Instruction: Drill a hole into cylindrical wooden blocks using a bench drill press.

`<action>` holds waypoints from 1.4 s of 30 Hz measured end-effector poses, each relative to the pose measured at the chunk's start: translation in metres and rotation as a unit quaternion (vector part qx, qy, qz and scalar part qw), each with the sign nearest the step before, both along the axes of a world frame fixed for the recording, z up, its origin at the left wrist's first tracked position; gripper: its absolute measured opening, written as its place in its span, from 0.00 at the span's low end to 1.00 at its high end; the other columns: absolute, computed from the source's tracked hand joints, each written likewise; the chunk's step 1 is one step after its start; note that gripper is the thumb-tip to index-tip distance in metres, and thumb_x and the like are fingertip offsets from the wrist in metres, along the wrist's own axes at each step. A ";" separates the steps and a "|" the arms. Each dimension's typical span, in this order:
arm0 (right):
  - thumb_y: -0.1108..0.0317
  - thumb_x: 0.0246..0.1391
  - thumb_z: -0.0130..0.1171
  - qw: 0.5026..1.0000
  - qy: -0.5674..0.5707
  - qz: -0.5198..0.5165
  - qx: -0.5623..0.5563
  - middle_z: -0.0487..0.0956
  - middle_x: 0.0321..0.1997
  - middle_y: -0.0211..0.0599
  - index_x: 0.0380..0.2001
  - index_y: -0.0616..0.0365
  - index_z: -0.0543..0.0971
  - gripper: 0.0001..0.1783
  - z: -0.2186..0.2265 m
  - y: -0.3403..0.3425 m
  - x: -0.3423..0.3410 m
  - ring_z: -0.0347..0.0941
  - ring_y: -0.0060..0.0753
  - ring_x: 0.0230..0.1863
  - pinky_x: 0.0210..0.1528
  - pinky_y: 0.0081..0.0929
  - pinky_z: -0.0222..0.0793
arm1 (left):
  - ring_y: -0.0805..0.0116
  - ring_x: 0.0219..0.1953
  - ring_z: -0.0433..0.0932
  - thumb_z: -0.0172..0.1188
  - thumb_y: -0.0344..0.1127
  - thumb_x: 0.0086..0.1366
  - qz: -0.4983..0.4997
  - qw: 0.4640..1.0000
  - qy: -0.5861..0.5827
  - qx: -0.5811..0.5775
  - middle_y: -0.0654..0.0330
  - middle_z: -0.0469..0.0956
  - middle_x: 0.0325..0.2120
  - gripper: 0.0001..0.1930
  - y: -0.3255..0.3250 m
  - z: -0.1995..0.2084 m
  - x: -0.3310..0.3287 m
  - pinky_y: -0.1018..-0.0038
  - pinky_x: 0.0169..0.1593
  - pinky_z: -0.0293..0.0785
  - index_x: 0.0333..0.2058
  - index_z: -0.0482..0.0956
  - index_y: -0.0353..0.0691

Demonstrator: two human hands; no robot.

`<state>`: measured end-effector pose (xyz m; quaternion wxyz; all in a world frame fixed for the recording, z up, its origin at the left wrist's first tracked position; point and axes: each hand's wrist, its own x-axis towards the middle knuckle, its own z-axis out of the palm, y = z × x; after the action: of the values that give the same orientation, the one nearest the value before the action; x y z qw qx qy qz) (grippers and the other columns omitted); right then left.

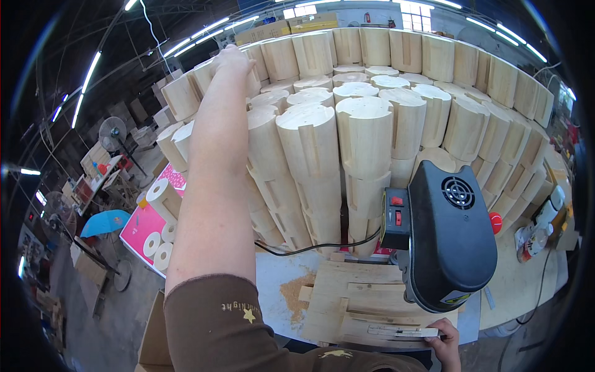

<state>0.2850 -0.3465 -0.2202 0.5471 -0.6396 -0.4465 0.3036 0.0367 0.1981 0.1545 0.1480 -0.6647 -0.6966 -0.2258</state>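
Pale wood fills the shot: slotted cylindrical wooden blocks (365, 133) stacked several tiers high in a curved wall at the back of a workbench (276, 282), w/ a black bench machine (449, 239) in front. Stack sits close behind the machine, likely so pieces stay within arm's reach of the work spot; blocks stand on end, slots facing out, probably to pack tight and stay stable.

Left hand (232, 61) is stretched high and far, resting on a block (198, 77) at the upper left edge of the stack. Fingers curl over the top of that piece, palm down; only the back of the hand shows, so whether it's gripping or just touching can't be told. Brown sleeve is pushed up to the elbow, forearm bare.

Right hand (446, 341) is low at the frame's bottom edge, just below the machine. Fingers are bent and closed on the end of a thin flat wooden strip (403, 332), which lies on a wooden jig board (347, 304) under the machine head, apparently to steady it there.

Sawdust pile (294, 291) sits on the bench left of the jig; a black power cord (310, 248) runs across behind it. More loose cylinders (162, 197) lie on a pink sheet (145, 220) at left, below bench level, well apart from both hands. Background: workshop floor, a standing fan (113, 132), a blue umbrella (105, 222), strip lights overhead.
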 end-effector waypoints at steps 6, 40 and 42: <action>0.68 0.38 0.65 1.000 -0.006 0.008 0.002 0.73 0.27 0.33 0.26 0.60 0.78 0.10 -0.005 0.002 0.001 0.68 0.27 0.31 0.35 0.22 0.62 | 0.54 0.46 0.74 0.65 0.49 0.44 -0.048 0.982 -0.100 0.152 0.44 0.74 0.42 0.38 -0.001 -0.005 -0.004 0.69 0.50 0.71 0.49 0.62 0.29; 0.73 0.47 0.60 0.985 0.070 0.160 -0.008 0.75 0.36 0.24 0.40 0.58 0.75 0.14 -0.014 0.019 0.065 0.68 0.17 0.40 0.47 0.18 0.63 | 0.74 0.41 0.74 0.63 0.42 0.55 -0.522 0.626 -0.202 -0.543 0.57 0.78 0.39 0.23 -0.345 -0.332 0.009 0.79 0.47 0.68 0.47 0.75 0.34; 0.73 0.47 0.61 0.984 0.068 0.163 -0.008 0.75 0.36 0.24 0.40 0.58 0.75 0.14 -0.015 0.020 0.065 0.68 0.17 0.40 0.47 0.18 0.63 | 0.74 0.41 0.75 0.63 0.41 0.56 -0.517 0.622 -0.194 -0.555 0.57 0.78 0.39 0.23 -0.345 -0.340 0.013 0.79 0.48 0.68 0.47 0.74 0.34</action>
<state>0.3496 -0.3264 -0.2350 0.5144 -0.5401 -0.5041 0.4354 0.0497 -0.1472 -0.1855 -0.5286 -0.8122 -0.2434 0.0403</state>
